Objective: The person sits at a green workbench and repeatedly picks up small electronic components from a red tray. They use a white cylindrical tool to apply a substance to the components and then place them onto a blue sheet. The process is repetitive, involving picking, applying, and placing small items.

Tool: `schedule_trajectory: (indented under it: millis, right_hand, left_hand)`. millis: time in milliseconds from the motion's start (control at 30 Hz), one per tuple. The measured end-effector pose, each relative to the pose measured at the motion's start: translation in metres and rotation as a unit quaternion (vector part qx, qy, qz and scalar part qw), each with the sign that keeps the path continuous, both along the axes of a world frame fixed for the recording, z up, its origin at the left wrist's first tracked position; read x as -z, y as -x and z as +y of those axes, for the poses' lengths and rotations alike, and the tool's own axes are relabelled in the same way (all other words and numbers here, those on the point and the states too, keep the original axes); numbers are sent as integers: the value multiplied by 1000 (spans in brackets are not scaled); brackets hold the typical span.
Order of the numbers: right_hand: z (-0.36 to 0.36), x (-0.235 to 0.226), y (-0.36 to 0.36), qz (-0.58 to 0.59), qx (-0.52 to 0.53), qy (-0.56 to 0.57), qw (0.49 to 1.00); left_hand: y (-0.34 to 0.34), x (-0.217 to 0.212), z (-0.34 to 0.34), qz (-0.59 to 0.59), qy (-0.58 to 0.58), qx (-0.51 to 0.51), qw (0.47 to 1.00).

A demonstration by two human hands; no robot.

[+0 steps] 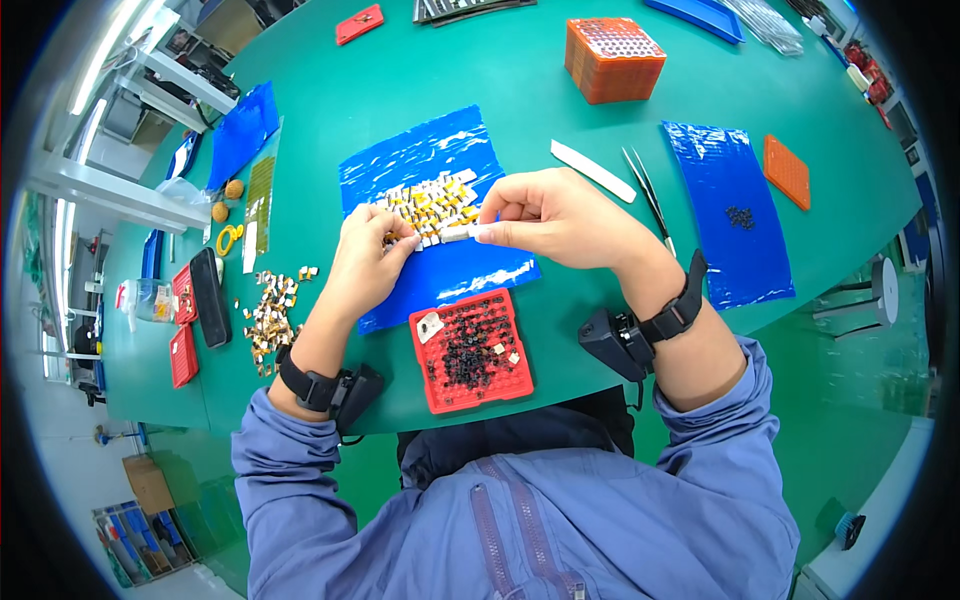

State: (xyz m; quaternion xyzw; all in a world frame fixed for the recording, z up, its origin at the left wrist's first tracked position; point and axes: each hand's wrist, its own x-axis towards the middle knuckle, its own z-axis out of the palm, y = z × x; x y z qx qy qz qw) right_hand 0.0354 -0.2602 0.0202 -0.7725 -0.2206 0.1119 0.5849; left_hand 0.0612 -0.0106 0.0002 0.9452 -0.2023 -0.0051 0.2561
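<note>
Blue jacket (430, 520) is filling the near edge, its sleeves stretching toward the bench (400, 80), and both hands are working over the sheet (430, 290) ahead. The right hand (560, 215) is pinching a small white piece (457, 233) between thumb and forefinger! That piece is sitting at the near right edge of the pile (425, 205), a crowd of white-and-yellow parts spreading across the blue. Over on the left, the left hand (365, 262) is curling inward, thumb and forefinger closing in beside the pile; whether they are gripping anything, I cannot tell.

Just nearer, a red tray (508, 393) is carrying a heap of black bits (468, 345), with a few pale ones lying among them. Out left, more parts (270, 320) are lying loose on the green, a black case (210, 298) resting beyond them and yellow scissors (229, 238) lying farther off. To the right, a white strip (590, 168) and tweezers (648, 195) are lying side by side, while a second sheet (750, 270) is bearing a small dark cluster (740, 218). Far right of centre, an orange stack (613, 80) is standing tall.
</note>
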Motion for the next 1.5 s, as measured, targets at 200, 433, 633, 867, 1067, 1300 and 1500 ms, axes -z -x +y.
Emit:
schedule_trajectory:
  millis: [200,433,633,867,1067,1300,1500]
  right_hand:
    - [2,1,-1,-12,21,-2,1000]
    - [1,4,-1,35,15,-20,999]
    - [2,3,0,34,2,0,999]
    - [1,3,-2,39,-1,6,999]
    - [8,2,4,28,-16,1,999]
    - [19,-2,17,80,-102,-38,991]
    - [23,-2,17,86,-80,-106,987]
  left_hand:
    - [1,4,3,-45,14,12,999]
    - [2,-21,45,-33,34,-6,999]
    - [-4,-16,135,-3,-70,-133,989]
    - [-5,-8,138,-35,-105,-93,990]
    - [17,-33,116,140,214,-93,962]
    - [60,-50,26,259,447,75,853]
    - [52,-7,7,390,648,124,642]
